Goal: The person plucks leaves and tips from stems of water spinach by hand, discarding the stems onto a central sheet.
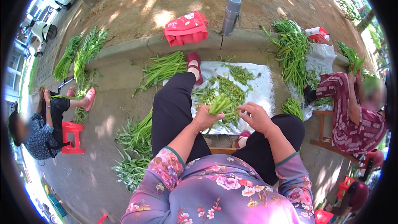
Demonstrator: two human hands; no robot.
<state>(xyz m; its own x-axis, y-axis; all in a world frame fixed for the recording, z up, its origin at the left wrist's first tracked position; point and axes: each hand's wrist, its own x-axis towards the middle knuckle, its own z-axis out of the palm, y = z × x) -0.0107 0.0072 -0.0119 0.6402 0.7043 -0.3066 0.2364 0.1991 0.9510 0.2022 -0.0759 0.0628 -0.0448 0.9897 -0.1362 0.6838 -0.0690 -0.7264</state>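
Note:
My left hand [202, 118] grips a bunch of green leafy-vegetable stems [219, 103], cut ends pointing up and forward. Just to the right, my right hand [252, 115] has its fingers curled at a thin stem sticking out of the bunch. Beneath and beyond my hands, a white woven sheet [259, 91] lies on the pavement with a scattered pile of green leaves and scraps [215, 87] on it. Left of my leg are heaps of long leafy stems [132, 137], and another bundle [166, 64] lies by my shoe.
A red bag [186, 27] and steel flask [231, 16] stand along the curb [153, 43]. A person [39, 135] beside a red stool [72, 130] works at left; another [352, 116] sits at right near greens [290, 54]. More people are at lower right; scooters [43, 35] stand upper left.

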